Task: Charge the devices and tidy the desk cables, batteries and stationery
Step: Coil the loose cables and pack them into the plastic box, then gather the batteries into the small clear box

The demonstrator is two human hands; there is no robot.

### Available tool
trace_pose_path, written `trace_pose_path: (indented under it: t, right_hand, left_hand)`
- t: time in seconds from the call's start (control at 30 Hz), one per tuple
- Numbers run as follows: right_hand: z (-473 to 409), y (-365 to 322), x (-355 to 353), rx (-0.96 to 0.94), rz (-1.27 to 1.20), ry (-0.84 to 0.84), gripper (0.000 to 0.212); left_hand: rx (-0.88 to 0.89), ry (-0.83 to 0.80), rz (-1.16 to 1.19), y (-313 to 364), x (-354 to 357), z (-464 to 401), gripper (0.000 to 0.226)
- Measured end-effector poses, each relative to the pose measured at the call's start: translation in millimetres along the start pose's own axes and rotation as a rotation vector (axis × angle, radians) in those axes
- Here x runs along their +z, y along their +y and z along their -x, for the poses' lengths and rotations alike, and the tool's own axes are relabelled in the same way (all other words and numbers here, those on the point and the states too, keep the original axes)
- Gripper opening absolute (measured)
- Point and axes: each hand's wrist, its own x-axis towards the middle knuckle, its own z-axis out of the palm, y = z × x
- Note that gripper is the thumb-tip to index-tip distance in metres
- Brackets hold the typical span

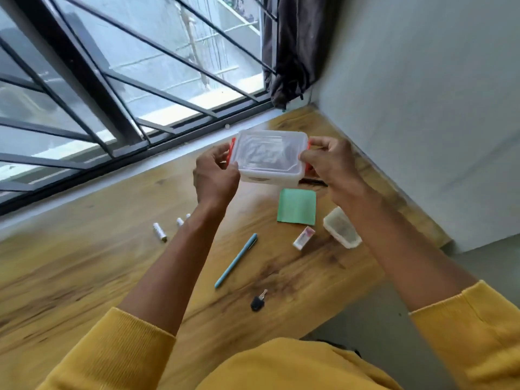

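Both hands hold a clear plastic box (270, 156) with orange side clips above the wooden desk (84, 263). My left hand (215, 178) grips its left end at the clip, and my right hand (329, 161) grips its right end. On the desk lie white batteries (159, 231), a light blue pen (236, 260), a green notepad (297, 206), a small white eraser (304, 237) and a black key (258, 301). A dark thin object (312, 181) shows just under the box, too hidden to tell what it is.
A second small clear container (342, 230) lies near the desk's right edge. A barred window (112, 80) runs along the desk's far side, with a dark curtain (292, 52) in the corner. A grey wall (422, 108) bounds the right.
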Motion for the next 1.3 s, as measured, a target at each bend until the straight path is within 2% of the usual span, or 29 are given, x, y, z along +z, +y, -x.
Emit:
trace_pose_path:
  t: [0.23,0.33,0.43,0.57,0.7,0.93,1.13,1.3]
  right_hand:
    - [-64.6,3.6,-39.4,0.053,-0.020,0.101,0.037]
    - [-90.8,8.6,-47.9,0.079,-0.032,0.117,0.034]
    - [-114.5,14.0,-54.8,0.121,-0.074,0.120,0.021]
    - [-133.9,21.9,-55.2,0.178,-0.139,0.144,0.013]
    - [-147.8,35.3,-52.7,0.241,-0.150,0.160,0.022]
    - [-168.3,48.3,-45.2,0.259,-0.148,0.195,0.031]
    - [-166.5,54.5,-46.8,0.252,-0.192,0.196,0.030]
    - [-148.7,54.9,-51.0,0.241,-0.207,0.163,0.025]
  left_hand:
    - [-0.048,-0.165,-0.020,26.0,83.1,-59.5,0.054]
    - [-0.009,-0.269,-0.089,36.0,112.6,-88.7,0.039]
    - [-0.009,-0.351,-0.115,51.8,141.0,-111.6,0.027]
    - [-0.025,-0.410,-0.173,60.4,170.8,-139.8,0.043]
    - [-0.057,-0.499,-0.219,62.5,193.9,-161.0,0.035]
    - [-0.063,-0.542,-0.229,57.8,215.6,-178.8,0.040]
    - [-0.049,-0.538,-0.207,47.4,222.0,-176.0,0.042]
    - [-0.054,-0.407,-0.178,37.5,213.6,-145.5,0.059]
